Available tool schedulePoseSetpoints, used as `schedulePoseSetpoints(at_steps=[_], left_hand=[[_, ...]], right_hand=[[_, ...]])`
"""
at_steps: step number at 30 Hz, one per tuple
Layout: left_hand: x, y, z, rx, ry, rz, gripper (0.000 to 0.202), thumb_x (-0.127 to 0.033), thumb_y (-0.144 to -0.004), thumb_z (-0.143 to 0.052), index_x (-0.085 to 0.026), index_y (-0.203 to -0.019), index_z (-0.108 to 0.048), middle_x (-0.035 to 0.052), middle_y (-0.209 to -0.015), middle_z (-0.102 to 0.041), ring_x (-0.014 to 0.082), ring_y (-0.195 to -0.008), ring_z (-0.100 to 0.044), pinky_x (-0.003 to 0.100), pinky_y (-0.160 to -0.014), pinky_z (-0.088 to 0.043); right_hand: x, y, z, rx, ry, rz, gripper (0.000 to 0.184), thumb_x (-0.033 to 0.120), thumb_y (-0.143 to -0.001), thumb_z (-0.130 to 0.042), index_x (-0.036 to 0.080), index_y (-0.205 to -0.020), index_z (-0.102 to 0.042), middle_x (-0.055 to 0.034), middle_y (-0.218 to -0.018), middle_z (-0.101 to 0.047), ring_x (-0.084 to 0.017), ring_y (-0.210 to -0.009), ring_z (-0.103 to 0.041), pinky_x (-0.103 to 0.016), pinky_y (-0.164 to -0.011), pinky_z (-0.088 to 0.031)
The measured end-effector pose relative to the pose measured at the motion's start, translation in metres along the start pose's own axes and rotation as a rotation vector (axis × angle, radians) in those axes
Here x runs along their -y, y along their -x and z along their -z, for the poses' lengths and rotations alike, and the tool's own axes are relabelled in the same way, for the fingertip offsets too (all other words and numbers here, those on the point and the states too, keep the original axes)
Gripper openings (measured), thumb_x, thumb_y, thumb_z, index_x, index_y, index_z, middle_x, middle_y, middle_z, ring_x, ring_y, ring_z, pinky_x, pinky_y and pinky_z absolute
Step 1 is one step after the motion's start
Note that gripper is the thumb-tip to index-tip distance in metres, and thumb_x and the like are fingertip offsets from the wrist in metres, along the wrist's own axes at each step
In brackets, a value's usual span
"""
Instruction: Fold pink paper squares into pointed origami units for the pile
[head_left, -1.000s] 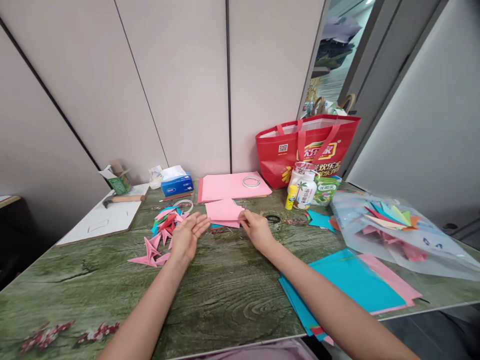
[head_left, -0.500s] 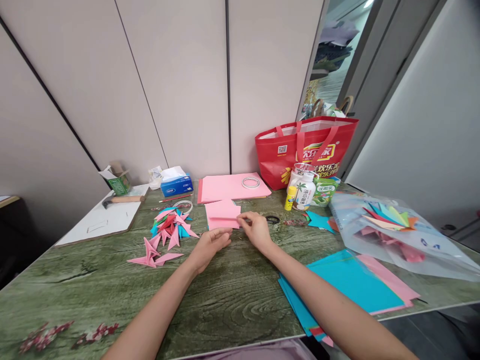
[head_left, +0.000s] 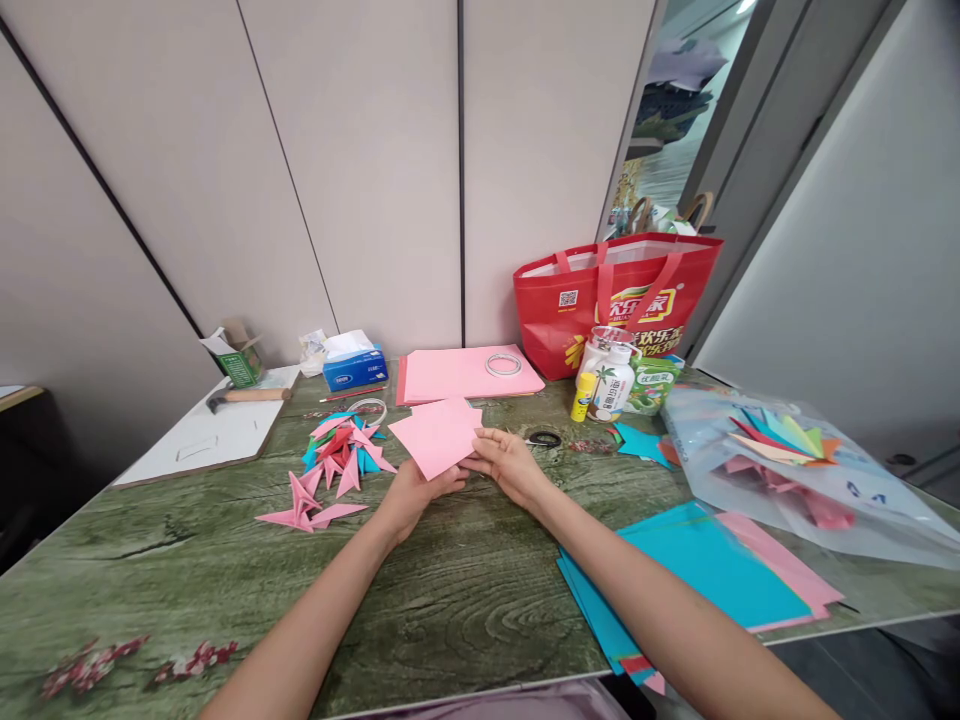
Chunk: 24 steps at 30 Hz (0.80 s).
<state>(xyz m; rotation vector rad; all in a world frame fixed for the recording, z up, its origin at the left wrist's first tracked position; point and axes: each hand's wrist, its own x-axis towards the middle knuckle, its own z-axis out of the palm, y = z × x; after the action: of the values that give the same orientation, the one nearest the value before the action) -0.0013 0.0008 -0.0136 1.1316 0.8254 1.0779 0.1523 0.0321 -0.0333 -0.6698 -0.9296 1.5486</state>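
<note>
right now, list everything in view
Held sheet: one, pink, centre
Small sheets: count unclear, pink, behind held sheet
Folded pieces: several, multicoloured, left
Large sheets: several, pink, by wall
Tape rolls: two, whitish, mid-back
Tissue pack: one, blue, by wall
Pencil: one, red, before tissue pack
Board: one, white, far left
Hammer: one, wooden-handled, on board
Box: one, green, behind hammer
Shopping bag: one, red, by wall
Containers: two, white, before shopping bag
Glue stick: one, yellow, beside containers
Carton: one, green, right of containers
Ringed tool: one, black, right of held sheet
Paper star: one, blue, before carton
Plastic bag: one, translucent, far right
Loose sheets: several, blue and pink, right
Table: one, green, underneath
Left hand, right hand: two, bare, touching held sheet
</note>
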Motion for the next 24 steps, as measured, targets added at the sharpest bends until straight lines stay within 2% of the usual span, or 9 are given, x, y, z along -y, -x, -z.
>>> schedulePoseSetpoints(at_steps=[3,6,10,14,17,20,22,24], left_hand=[[0.003,-0.001,0.004,-0.074,0.005,0.039,0.033,-0.022,-0.061,-0.07,-0.01,-0.09,-0.062,0.0136,-0.085,-0.068,0.0237,-0.071,-0.065,0.039,-0.071,-0.05],[0.001,-0.003,0.005,-0.133,0.032,0.041,0.032,-0.018,-0.058,-0.072,-0.009,-0.087,-0.061,0.0114,-0.08,-0.068,0.022,-0.069,-0.065,0.035,-0.069,-0.052],[-0.003,-0.004,0.004,-0.222,0.063,0.033,0.028,-0.016,-0.061,-0.07,-0.009,-0.085,-0.057,0.01,-0.074,-0.067,0.0203,-0.065,-0.066,0.034,-0.067,-0.053],[-0.008,-0.005,0.002,-0.314,0.132,0.0,0.039,-0.017,-0.062,-0.07,-0.01,-0.094,-0.05,0.0093,-0.076,-0.065,0.0209,-0.068,-0.066,0.038,-0.074,-0.051],[-0.015,-0.003,-0.002,-0.271,0.208,-0.103,0.059,-0.017,-0.055,-0.074,-0.017,-0.106,-0.044,0.0091,-0.095,-0.061,0.0226,-0.085,-0.063,0.041,-0.082,-0.048],[-0.021,0.001,-0.006,-0.164,0.175,-0.221,0.077,-0.012,-0.045,-0.078,-0.024,-0.113,-0.042,0.0073,-0.114,-0.055,0.0241,-0.105,-0.053,0.038,-0.087,-0.044],[-0.025,0.003,-0.007,-0.163,0.134,-0.272,0.08,-0.009,-0.044,-0.077,-0.024,-0.114,-0.043,0.0068,-0.116,-0.055,0.0235,-0.11,-0.048,0.035,-0.09,-0.042],[-0.028,0.005,-0.007,-0.17,0.119,-0.302,0.076,-0.008,-0.046,-0.075,-0.023,-0.114,-0.044,0.0062,-0.114,-0.057,0.0224,-0.109,-0.049,0.033,-0.09,-0.041]], right_hand=[[-0.004,-0.003,0.004,-0.072,0.056,0.021,0.026,0.029,-0.057,-0.07,0.014,-0.073,-0.057,-0.0007,-0.066,-0.064,-0.013,-0.063,-0.061,-0.034,-0.07,-0.052],[-0.004,-0.007,0.007,-0.134,0.104,0.076,0.025,0.029,-0.056,-0.071,0.014,-0.071,-0.056,0.0015,-0.062,-0.063,-0.011,-0.062,-0.06,-0.031,-0.07,-0.051],[0.001,-0.007,0.008,-0.157,0.164,0.144,0.024,0.03,-0.059,-0.068,0.017,-0.074,-0.055,0.0046,-0.059,-0.058,-0.009,-0.057,-0.055,-0.027,-0.063,-0.052],[0.01,0.004,0.0,-0.193,0.376,0.384,0.017,0.031,-0.068,-0.061,0.018,-0.079,-0.056,0.0016,-0.068,-0.057,-0.012,-0.062,-0.055,-0.027,-0.058,-0.053],[0.02,0.015,-0.007,-0.256,0.609,0.642,0.01,0.026,-0.076,-0.054,0.019,-0.08,-0.059,-0.0036,-0.08,-0.061,-0.015,-0.072,-0.058,-0.031,-0.069,-0.051],[0.027,0.024,-0.011,-0.11,0.838,0.853,0.011,0.018,-0.077,-0.052,0.02,-0.08,-0.063,-0.0054,-0.084,-0.062,-0.018,-0.088,-0.057,-0.035,-0.082,-0.045],[0.028,0.027,-0.013,-0.006,0.905,0.924,0.014,0.015,-0.078,-0.051,0.021,-0.081,-0.063,-0.0056,-0.082,-0.063,-0.018,-0.091,-0.056,-0.035,-0.082,-0.045],[0.027,0.028,-0.014,0.078,0.942,0.936,0.015,0.014,-0.079,-0.05,0.021,-0.084,-0.063,-0.0058,-0.083,-0.063,-0.017,-0.089,-0.056,-0.033,-0.08,-0.045]])
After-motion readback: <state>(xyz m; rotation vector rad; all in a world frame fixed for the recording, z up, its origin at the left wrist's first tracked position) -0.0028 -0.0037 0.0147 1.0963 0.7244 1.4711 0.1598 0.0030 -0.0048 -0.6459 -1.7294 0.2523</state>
